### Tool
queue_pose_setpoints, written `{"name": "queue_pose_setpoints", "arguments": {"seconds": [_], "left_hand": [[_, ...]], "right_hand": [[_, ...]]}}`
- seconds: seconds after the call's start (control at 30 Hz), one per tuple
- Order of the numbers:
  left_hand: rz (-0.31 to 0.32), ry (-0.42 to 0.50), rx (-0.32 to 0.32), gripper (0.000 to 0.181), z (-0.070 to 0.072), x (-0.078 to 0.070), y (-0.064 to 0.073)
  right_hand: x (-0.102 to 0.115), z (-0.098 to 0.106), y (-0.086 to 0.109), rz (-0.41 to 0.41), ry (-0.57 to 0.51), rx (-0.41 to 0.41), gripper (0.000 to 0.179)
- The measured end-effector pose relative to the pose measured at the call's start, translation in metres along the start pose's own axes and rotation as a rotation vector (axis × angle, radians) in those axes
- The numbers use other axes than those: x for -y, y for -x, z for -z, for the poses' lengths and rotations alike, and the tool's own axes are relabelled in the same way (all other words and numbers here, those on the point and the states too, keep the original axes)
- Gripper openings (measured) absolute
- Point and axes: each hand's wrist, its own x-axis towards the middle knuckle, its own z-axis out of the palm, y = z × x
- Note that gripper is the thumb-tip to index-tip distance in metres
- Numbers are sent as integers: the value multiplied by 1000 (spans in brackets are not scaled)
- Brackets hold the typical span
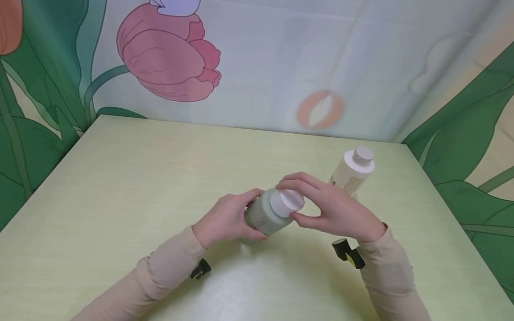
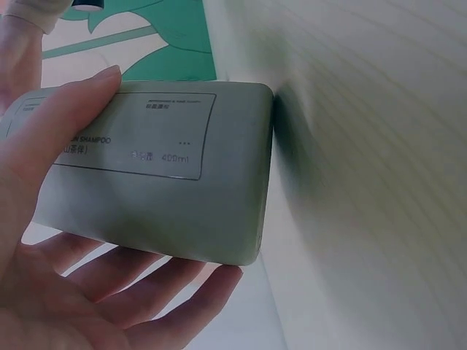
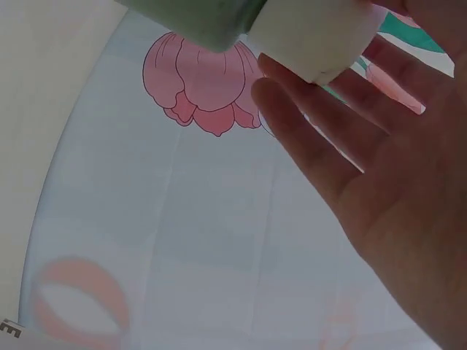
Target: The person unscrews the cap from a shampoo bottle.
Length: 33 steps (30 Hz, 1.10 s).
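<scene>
"What is the left hand (image 1: 229,218) doing?"

"It holds a grey-green, round-shouldered bottle (image 1: 262,216), the thumb on one side and the fingers round the other. That grip is closed about the body."

"And the right hand (image 1: 335,207)?"

"Its grip is narrow, on the smooth white cylindrical cap (image 1: 287,203): fingertips over the far side, thumb at the near edge."

"Is the cap on the bottle?"

"Yes, it sits at the neck end, which leans toward the right hand."

"Where exactly is the bottle?"

"Between the two hands, tilted, near the middle of the pale yellow-green surface (image 1: 160,178). I cannot tell whether its base touches down."

"Any writing on it?"

"The left wrist view shows a thin dark outlined frame (image 2: 208,138) with 'SHAMPOO' and '400ml' inside."

"What else is there?"

"A white cylindrical bottle with a narrower white top (image 1: 353,169) stands behind the right hand, its lower part hidden. Both arms wear beige sleeves (image 1: 170,263), with a small black device (image 1: 348,254) at each wrist. Behind hangs a pale cloth backdrop (image 1: 261,58) printed with a pink flower (image 1: 168,58) and green leaves."
</scene>
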Motion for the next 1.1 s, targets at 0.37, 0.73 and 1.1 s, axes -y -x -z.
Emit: {"name": "queue_pose_setpoints", "arguments": {"seconds": [0.37,0.73,1.1], "left_hand": [[-3,9,-5,72,0,2,0],[20,10,-1,71,1,0,3],[-4,-28,-1,70,-3,-3,1]], "right_hand": [[-1,-1,0,-145,-9,-54,58],[0,-3,-1,-4,-56,-12,52],[10,-5,0,-179,143,-48,66]]}}
